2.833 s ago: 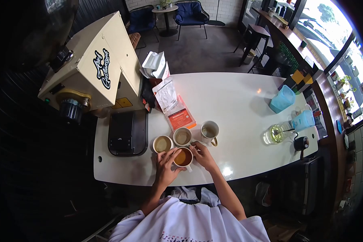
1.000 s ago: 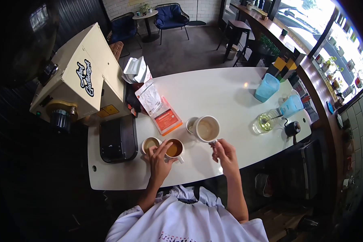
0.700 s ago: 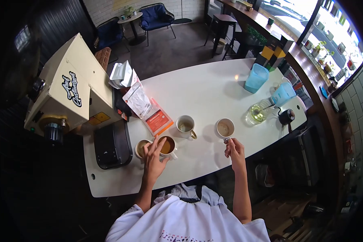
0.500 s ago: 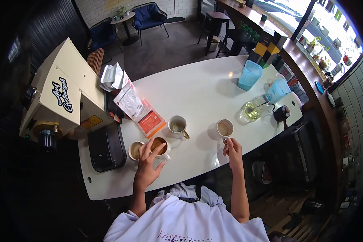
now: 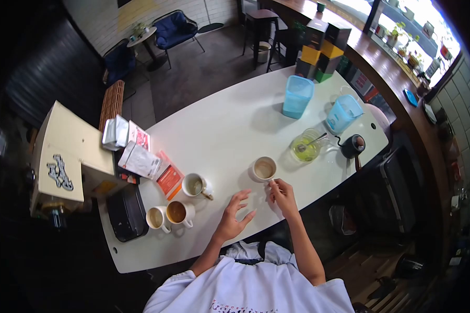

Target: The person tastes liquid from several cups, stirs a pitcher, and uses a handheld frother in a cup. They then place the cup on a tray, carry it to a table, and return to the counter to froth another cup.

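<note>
A white cup with a thin brownish residue (image 5: 265,169) stands on the white table, and my right hand (image 5: 283,198) pinches its handle. To the left of it, my left hand (image 5: 235,218) hovers over the table's front part, fingers spread and holding nothing. Further left are three more cups: a mug with a gold-toned handle (image 5: 194,184), a white mug of brown liquid (image 5: 176,212) and a paler one (image 5: 156,217) beside it.
A cream machine (image 5: 68,151) and a black tray (image 5: 126,213) are at the left, near coffee bags (image 5: 141,159). At the right are blue pitchers (image 5: 297,97) (image 5: 343,113), a glass of yellow-green liquid (image 5: 305,149) and a black kettle (image 5: 353,146).
My left hand has left the mug of brown liquid and moved right, toward the cup at my right hand. The view has turned to the right.
</note>
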Demonstrator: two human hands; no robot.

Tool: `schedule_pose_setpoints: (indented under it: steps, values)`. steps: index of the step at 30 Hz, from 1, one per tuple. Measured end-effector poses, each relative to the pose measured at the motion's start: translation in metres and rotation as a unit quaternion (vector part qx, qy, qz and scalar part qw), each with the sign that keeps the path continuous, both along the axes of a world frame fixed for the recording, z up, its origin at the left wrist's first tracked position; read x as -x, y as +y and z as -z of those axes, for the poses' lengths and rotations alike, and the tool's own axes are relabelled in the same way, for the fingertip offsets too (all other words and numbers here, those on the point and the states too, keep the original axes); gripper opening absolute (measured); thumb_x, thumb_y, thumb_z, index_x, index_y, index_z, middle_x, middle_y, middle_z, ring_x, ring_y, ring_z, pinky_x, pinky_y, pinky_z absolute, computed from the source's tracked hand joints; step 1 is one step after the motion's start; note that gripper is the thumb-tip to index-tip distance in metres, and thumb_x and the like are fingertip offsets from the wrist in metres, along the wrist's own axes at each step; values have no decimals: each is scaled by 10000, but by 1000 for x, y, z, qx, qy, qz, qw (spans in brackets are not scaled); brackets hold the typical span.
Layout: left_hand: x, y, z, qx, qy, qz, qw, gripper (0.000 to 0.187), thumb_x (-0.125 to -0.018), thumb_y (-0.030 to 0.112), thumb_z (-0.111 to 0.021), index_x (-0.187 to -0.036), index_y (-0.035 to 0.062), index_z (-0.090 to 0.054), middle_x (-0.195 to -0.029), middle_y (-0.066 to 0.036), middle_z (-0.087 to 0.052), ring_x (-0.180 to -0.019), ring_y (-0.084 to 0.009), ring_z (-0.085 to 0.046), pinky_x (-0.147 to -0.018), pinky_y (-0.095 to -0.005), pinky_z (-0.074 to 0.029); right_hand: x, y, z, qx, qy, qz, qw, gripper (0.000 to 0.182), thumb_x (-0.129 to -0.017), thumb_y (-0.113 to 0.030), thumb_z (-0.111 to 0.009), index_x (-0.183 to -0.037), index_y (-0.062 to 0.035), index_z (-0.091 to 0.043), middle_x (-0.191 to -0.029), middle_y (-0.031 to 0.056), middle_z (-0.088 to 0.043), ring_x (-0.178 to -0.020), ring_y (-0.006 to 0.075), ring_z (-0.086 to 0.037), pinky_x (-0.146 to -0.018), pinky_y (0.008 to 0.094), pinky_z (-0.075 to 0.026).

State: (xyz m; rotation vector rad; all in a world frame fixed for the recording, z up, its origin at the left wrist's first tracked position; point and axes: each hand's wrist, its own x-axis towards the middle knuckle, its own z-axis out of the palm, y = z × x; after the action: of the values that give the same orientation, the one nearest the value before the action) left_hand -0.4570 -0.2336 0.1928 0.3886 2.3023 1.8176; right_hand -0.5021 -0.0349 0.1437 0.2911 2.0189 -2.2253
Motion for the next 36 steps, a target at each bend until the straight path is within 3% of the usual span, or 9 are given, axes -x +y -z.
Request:
schedule_pose_setpoints:
  steps: [9, 11, 15, 17, 21, 22, 26, 29, 36]
  values:
    - [55, 55, 38, -35, -37, -152, 987, 827, -863, -46, -611, -1534, 44, -137, -1554, -211, -248, -1433, -336, -294, -1145, -459, -313, 24, 29, -8, 8, -6, -118, 993, 288, -987, -255, -590, -1079, 8, -521, -650, 48, -583, -544, 110, -574, -510, 271, -460]
    - [62, 64, 37, -70, -22, -154, 985, 839, -847, -75, -608, -1531, 24, -133, -1522, -225, -301, -1402, -315, -350, -1140, -428, -328, 27, 53, -18, -91, 59, -161, 981, 289, -986, -236, -590, -1114, 1, -485, -675, 67, -596, -547, 128, -589, -510, 281, -464]
    - [71, 79, 30, -47, -45, -160, 985, 847, -836, -101, -599, -1530, 11, -128, -1474, -226, -373, -1356, -290, -415, -1124, -399, -353, 44, 110, -33, -225, 177, 9, 958, 144, -948, -93, -601, -1031, 11, -544, -685, 55, -550, -569, 124, -545, -517, 270, -431]
    - [72, 84, 32, -79, -48, -181, 979, 836, -832, -115, -593, -1527, 6, -145, -1438, -212, -423, -1318, -270, -460, -1106, -379, -371, 54, 133, -40, -241, 201, 99, 944, 127, -886, -39, -632, -969, 32, -566, -737, 136, -550, -577, 245, -539, -544, 360, -432]
    - [78, 89, 33, -54, -30, -168, 984, 807, -845, -113, -557, -1531, 5, -148, -1449, -201, -414, -1323, -256, -456, -1099, -364, -374, 69, 157, -55, -329, 219, 133, 909, 239, -887, -42, -629, -1099, 39, -555, -993, 194, -559, -821, 313, -596, -713, 398, -482]
    - [81, 90, 33, -63, -51, -169, 982, 789, -860, -85, -540, -1535, 9, -143, -1451, -194, -412, -1328, -249, -450, -1098, -358, -373, 72, 159, -51, -329, 195, 110, 917, 355, -895, -82, -635, -1207, 46, -526, -1129, 240, -519, -1019, 382, -547, -881, 446, -450]
    - [85, 80, 68, -115, -44, -128, 984, 748, -904, 8, -499, -1545, 13, -112, -1456, -178, -403, -1334, -240, -436, -1087, -357, -379, 86, 152, -47, -390, 196, 117, 892, 395, -929, -154, -604, -1257, 46, -514, -1213, 264, -495, -1158, 423, -472, -1000, 455, -382]
    - [83, 96, 20, -118, -115, -142, 976, 774, -911, 95, -541, -1542, 0, -105, -1449, -182, -404, -1328, -248, -439, -1079, -363, -383, 96, 149, -41, -408, 196, 110, 885, 403, -936, -181, -598, -1249, 59, -515, -1206, 260, -502, -1161, 422, -468, -1003, 457, -377]
    - [84, 102, 34, 6, -15, -172, 985, 931, -813, 161, -722, -1525, -15, -150, -1439, -212, -413, -1323, -287, -454, -1067, -394, -402, 100, 146, -42, -416, 199, 94, 882, 317, -930, -176, -602, -1117, 75, -549, -1128, 262, -516, -1019, 412, -462, -886, 488, -391]
